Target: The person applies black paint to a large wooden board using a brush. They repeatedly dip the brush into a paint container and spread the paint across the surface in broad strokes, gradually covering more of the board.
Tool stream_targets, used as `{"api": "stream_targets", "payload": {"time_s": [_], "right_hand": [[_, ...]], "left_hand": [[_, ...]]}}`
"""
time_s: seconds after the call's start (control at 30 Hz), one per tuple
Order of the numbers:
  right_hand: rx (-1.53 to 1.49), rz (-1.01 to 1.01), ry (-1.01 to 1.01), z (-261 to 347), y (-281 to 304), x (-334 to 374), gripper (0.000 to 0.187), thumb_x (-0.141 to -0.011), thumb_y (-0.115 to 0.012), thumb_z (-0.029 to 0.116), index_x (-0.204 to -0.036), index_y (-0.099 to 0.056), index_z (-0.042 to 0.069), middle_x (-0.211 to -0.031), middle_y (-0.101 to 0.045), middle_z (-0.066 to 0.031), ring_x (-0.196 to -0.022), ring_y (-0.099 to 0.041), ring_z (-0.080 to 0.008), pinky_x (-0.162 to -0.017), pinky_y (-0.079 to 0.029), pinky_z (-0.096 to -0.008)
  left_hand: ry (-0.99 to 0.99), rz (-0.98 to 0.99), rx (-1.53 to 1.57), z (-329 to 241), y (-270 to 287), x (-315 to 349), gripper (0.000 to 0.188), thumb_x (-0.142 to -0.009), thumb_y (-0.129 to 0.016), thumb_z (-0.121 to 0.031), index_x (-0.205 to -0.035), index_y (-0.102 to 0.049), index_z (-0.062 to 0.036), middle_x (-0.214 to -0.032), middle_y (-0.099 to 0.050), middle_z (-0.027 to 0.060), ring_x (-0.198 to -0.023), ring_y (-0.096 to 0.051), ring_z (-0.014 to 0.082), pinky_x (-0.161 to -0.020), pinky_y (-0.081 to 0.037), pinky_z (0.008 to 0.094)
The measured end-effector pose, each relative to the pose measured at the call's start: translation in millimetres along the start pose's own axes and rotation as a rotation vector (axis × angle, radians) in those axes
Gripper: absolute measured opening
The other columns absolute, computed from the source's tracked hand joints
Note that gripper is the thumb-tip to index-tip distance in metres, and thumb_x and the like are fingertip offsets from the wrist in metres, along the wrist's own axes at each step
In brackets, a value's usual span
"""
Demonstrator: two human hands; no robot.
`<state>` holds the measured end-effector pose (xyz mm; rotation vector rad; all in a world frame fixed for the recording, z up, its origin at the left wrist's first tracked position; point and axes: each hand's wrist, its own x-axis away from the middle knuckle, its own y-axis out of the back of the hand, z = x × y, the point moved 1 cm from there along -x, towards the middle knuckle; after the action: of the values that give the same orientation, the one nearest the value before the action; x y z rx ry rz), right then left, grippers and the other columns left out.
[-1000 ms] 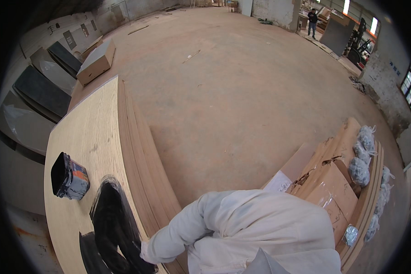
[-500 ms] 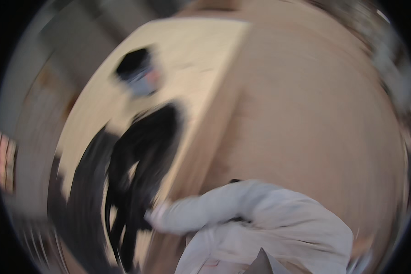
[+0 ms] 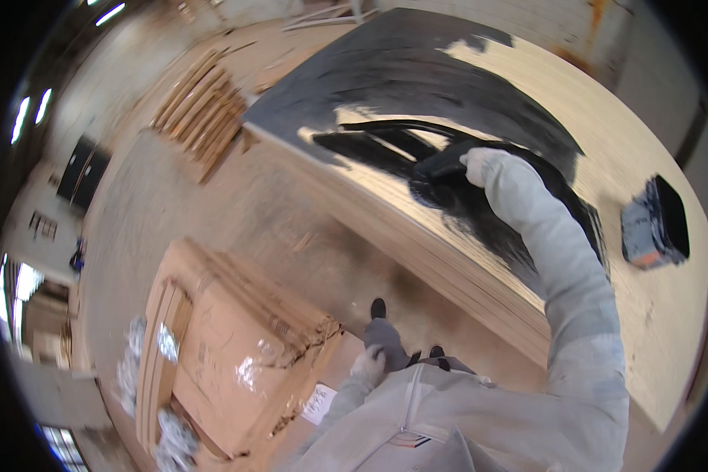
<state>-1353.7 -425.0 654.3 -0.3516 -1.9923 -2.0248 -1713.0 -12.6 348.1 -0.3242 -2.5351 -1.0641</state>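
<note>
My right hand [image 3: 477, 164], in a pale glove, is closed on a black paint-covered tool [image 3: 442, 164]. The tool is wide like a brush or scraper; its exact kind is hidden under the black coating. Its end rests on the top sheet of a stack of pale wooden boards [image 3: 606, 110]. Wet, glossy black paint [image 3: 519, 212] lies in streaks around it, and a duller black layer [image 3: 417, 79] covers the far left part. My left hand [image 3: 370, 362] hangs low beside my leg, fingers curled, with nothing visible in it.
An open container [image 3: 645, 228], smeared black and grey, stands on the bare wood at the right. Behind my left arm lies a large cardboard-wrapped stack [image 3: 244, 346]. Stacked wooden strips [image 3: 200, 102] sit on the floor beyond the board's left end.
My view has swung round sharply, from a blurred picture with the painted board at left to a clearer one with it at upper right. My right arm now reaches across the board.
</note>
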Motion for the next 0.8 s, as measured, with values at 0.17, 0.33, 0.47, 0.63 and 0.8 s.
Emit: {"api": "stream_targets", "payload": {"time_s": [0.17,0.33,0.47,0.63,0.8], "right_hand": [[0.243,-0.086,0.279,116.3,23.7,-128.2,0.043,-0.096,-0.062,0.018,-0.138,-0.074,0.016,-0.134,-0.076,-0.0142,-0.127,-0.071,-0.0332,-0.108,-0.055,-0.0435],[0.302,-0.198,0.376,178.3,39.0,-213.3,0.039,-0.094,-0.065,0.020,-0.130,-0.078,0.014,-0.130,-0.077,-0.0138,-0.124,-0.073,-0.0317,-0.107,-0.056,-0.0433],[0.195,-0.200,0.538,190.1,-1.7,-199.3,0.042,-0.091,-0.069,0.023,-0.131,-0.077,0.015,-0.127,-0.078,-0.0147,-0.121,-0.074,-0.0323,-0.105,-0.057,-0.0436],[0.230,0.106,0.531,102.0,13.5,-110.3,0.067,-0.085,-0.075,0.016,-0.152,-0.065,0.013,-0.126,-0.080,-0.0141,-0.115,-0.075,-0.0268,-0.099,-0.055,-0.0385],[0.194,0.180,0.458,-31.3,6.2,8.7,0.068,-0.088,-0.073,0.013,-0.155,-0.062,0.014,-0.121,-0.080,-0.0141,-0.109,-0.075,-0.0256,-0.095,-0.055,-0.0382]], "left_hand": [[0.522,-0.135,0.169,19.1,-20.1,155.9,0.042,-0.102,-0.062,-0.035,-0.136,-0.075,-0.0132,-0.126,-0.078,0.0204,-0.121,-0.073,0.0384,-0.107,-0.056,0.0464],[0.797,-0.373,0.356,49.9,-104.5,247.7,0.040,-0.099,-0.066,-0.027,-0.131,-0.077,-0.0056,-0.122,-0.079,0.0224,-0.117,-0.076,0.0345,-0.105,-0.058,0.0412],[1.009,-0.501,0.581,85.4,-225.3,346.4,0.037,-0.098,-0.067,-0.028,-0.127,-0.079,-0.0077,-0.118,-0.080,0.0208,-0.113,-0.077,0.0352,-0.102,-0.060,0.0435],[1.055,-0.322,0.648,67.5,-301.0,352.9,0.035,-0.097,-0.068,-0.026,-0.124,-0.080,-0.0054,-0.117,-0.080,0.0218,-0.112,-0.078,0.0340,-0.101,-0.060,0.0431],[0.873,-0.317,0.573,92.5,-289.6,312.6,0.034,-0.099,-0.066,-0.021,-0.121,-0.079,0.0005,-0.115,-0.081,0.0225,-0.111,-0.078,0.0316,-0.098,-0.060,0.0422]]}}
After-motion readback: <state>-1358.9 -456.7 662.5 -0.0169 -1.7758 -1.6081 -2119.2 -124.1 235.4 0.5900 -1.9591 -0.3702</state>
